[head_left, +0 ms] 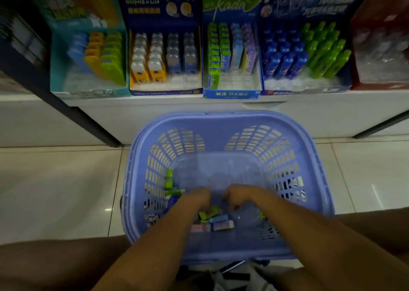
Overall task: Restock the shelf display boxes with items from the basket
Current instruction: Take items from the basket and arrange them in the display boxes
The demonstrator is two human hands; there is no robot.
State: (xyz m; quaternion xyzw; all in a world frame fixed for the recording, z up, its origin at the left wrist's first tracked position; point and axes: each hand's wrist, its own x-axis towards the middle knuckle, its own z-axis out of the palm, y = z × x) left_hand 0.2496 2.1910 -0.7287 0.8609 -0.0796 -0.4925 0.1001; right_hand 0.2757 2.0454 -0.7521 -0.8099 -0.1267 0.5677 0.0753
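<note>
Reaching down into the purple basket on the tiled floor, the left hand and right hand sit side by side among loose items near its closer wall. The fingers of both hands bend down out of sight, so I cannot tell whether either grips anything. A green pack lies under the left hand, and a green bottle lies by the left wall. Beyond, partly filled display boxes stand in a row on the shelf.
</note>
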